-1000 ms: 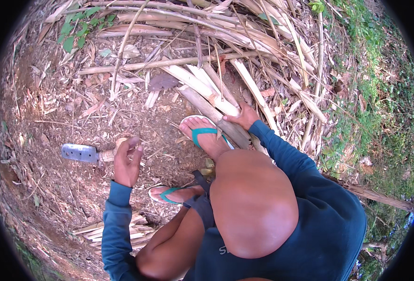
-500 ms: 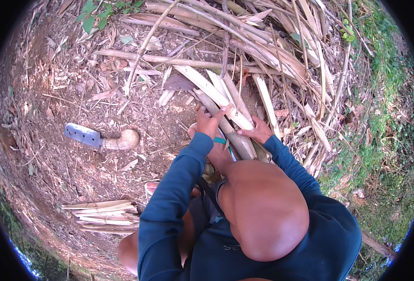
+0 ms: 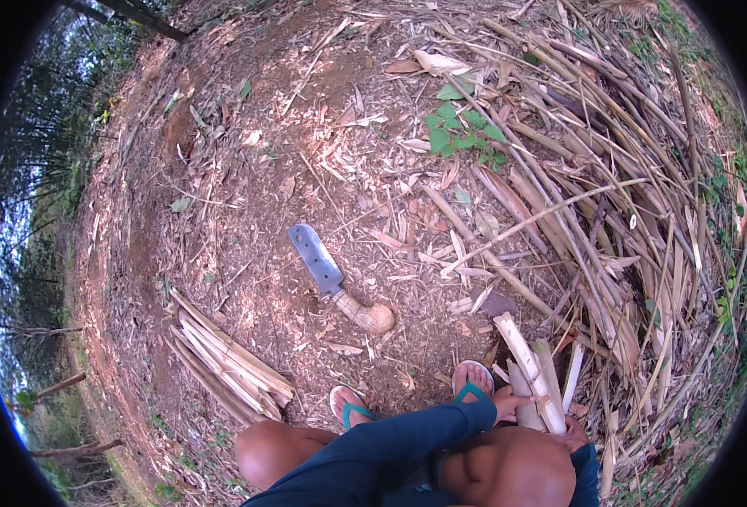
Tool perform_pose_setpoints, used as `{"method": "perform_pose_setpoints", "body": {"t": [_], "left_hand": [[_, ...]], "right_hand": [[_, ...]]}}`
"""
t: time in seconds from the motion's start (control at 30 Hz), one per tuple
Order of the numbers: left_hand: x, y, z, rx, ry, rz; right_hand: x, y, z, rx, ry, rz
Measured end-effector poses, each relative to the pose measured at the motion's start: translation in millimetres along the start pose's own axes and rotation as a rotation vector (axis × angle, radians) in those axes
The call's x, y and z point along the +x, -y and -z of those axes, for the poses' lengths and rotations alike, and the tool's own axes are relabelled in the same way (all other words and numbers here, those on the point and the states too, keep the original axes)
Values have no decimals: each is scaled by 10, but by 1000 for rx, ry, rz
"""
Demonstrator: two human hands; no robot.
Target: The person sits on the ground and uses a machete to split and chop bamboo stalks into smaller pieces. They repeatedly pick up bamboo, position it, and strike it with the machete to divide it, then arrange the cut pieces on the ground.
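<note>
Several pieces of split wood (image 3: 522, 353) stand gathered beside my right foot, with pale inner faces showing. My left hand (image 3: 508, 406) is closed on their left side, its fingers against the wood. Lower down on the right, my right hand (image 3: 573, 434) grips the same pieces near their lower ends, partly hidden behind my knee. On the ground ahead lies a cleaver (image 3: 316, 258) with a dark metal blade and a curved wooden handle (image 3: 363, 313); neither hand touches it.
A stack of split wood (image 3: 229, 359) lies on the left. A large heap of dry stalks and branches (image 3: 610, 194) spreads along the right. A small green plant (image 3: 462, 131) grows at the heap's edge. My sandalled feet (image 3: 352, 406) rest on littered soil.
The view has swung left and farther out, so my hands and the wood now sit at the lower right. Both hands stay on the split wood. The cleaver still lies on the ground.
</note>
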State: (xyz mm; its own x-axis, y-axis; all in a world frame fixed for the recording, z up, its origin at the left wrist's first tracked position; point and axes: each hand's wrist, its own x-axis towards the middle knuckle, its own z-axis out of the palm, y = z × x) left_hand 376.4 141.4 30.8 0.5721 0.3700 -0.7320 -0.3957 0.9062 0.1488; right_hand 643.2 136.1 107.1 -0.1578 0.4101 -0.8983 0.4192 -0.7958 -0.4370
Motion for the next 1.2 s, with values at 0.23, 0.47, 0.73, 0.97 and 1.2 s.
{"method": "perform_pose_setpoints", "body": {"t": [0.23, 0.47, 0.73, 0.97, 1.2], "left_hand": [[-273, -300, -39, -6, -2, -86], [-952, -1117, 217, 70, -82, -404], [-1751, -1657, 582, 309, -157, -612], [-2114, -1558, 257, 889, -288, -931], [-3020, -2044, 583, 958, -451, -1074]], "right_hand": [[-106, 705, 121, -239, 95, 83], [147, 1581, -371, -354, 96, 236], [572, 1948, -1082, -165, 45, 509], [1031, 1627, -1211, -249, -307, 675], [1027, 2342, -2240, -123, -306, 845]]}}
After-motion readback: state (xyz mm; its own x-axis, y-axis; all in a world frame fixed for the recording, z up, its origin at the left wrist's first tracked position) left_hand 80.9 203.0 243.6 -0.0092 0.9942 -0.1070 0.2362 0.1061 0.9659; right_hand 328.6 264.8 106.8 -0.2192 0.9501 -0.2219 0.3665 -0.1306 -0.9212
